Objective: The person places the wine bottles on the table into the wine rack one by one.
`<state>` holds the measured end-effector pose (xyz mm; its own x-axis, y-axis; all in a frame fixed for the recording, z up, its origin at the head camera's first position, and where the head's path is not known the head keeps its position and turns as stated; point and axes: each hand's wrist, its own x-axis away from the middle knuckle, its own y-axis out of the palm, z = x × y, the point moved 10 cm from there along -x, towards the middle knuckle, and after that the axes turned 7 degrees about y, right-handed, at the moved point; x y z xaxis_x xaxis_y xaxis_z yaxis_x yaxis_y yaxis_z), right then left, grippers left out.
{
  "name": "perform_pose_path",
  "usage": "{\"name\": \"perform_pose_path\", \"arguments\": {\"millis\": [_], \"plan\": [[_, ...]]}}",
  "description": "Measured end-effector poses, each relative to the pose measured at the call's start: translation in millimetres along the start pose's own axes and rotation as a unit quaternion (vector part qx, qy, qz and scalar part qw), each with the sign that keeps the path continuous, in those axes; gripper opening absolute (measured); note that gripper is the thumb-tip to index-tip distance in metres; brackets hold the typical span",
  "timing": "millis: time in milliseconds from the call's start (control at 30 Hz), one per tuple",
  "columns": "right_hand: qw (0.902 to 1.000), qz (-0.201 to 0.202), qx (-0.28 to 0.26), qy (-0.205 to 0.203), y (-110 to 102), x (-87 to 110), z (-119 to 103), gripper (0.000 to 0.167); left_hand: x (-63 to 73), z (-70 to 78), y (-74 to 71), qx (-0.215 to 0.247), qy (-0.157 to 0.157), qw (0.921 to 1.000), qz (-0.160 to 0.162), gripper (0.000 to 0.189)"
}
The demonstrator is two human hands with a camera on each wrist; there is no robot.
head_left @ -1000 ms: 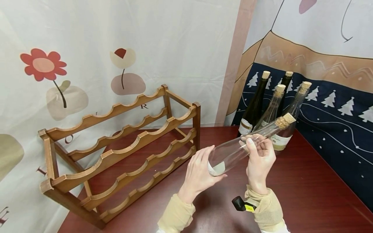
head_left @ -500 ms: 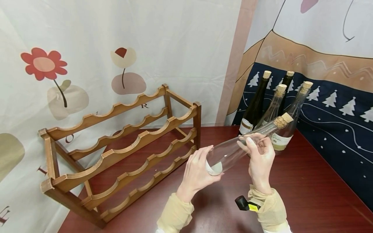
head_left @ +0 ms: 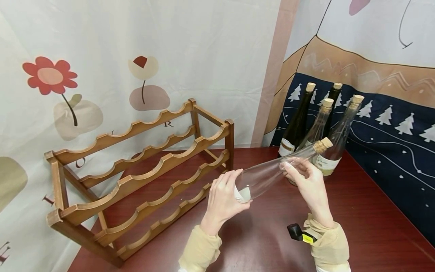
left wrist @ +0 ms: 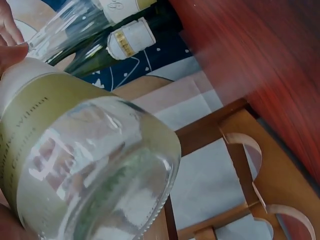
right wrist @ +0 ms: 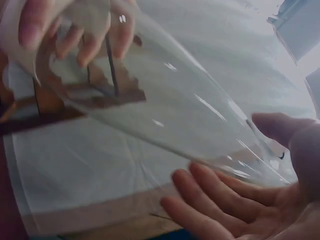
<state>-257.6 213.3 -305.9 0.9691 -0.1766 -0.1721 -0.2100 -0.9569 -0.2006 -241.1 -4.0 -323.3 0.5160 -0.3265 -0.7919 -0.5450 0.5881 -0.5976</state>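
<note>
A clear glass wine bottle is held aloft at a slant, its corked neck up to the right and its base down to the left. My left hand grips it round the base, over the label. With thumb and fingers my right hand holds the neck, below the cork. The left wrist view shows the bottle's round bottom and greenish label close up. In the right wrist view the right thumb lies on one side of the neck and the fingers on the other.
A wooden wine rack with scalloped rails stands left on the dark red table. Behind the right hand, several corked bottles stand upright together, among them a dark green one and a clear one. Printed cloths hang behind.
The bottle and my left hand have moved left, toward the rack, with the cork end dipping a little. My right wrist has swung to the right while its fingers stay at the neck.
</note>
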Motion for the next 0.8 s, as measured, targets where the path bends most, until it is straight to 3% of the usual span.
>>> {"name": "perform_pose_path", "arguments": {"millis": [67,133,267,367,500,567,667,733,800], "plan": [[0.9942,-0.009,0.107,-0.004,-3,0.7,-1,0.029,-0.2,-0.6,-1.1,-0.018,0.005,0.9998,0.001,0.086],[0.979,-0.027,0.201,-0.019,-2,2.3,-2,0.032,0.1,-1.4,-1.3,-0.036,0.008,0.9993,0.001,0.086],[0.9464,-0.063,0.309,-0.069,5,7.2,-8,0.032,1.1,-3.6,-1.4,-0.059,0.012,0.9982,-0.001,0.087],[0.9308,-0.054,0.345,-0.108,7,11.0,-15,0.029,1.9,-5.7,-0.7,-0.065,0.011,0.9978,-0.006,0.088],[0.9082,0.0,0.378,-0.18,6,18.3,-30,0.025,2.5,-7.1,-1.1,-0.075,0.012,0.9971,-0.009,0.089],[0.8898,0.037,0.39,-0.235,4,23.6,-39,0.027,2.7,-7.4,-1.7,-0.08,0.014,0.9966,-0.009,0.089],[0.8511,0.093,0.406,-0.319,4,32.0,-53,0.034,3.0,-7.8,-1.4,-0.089,0.018,0.9958,-0.014,0.088],[0.8296,0.109,0.41,-0.363,5,35.5,-58,0.039,3.3,-7.5,-0.6,-0.097,0.023,0.9949,-0.018,0.087],[0.8159,0.104,0.415,-0.389,9,35.9,-58,0.043,3.5,-6.7,-0.3,-0.106,0.029,0.9938,-0.02,0.087]]}}
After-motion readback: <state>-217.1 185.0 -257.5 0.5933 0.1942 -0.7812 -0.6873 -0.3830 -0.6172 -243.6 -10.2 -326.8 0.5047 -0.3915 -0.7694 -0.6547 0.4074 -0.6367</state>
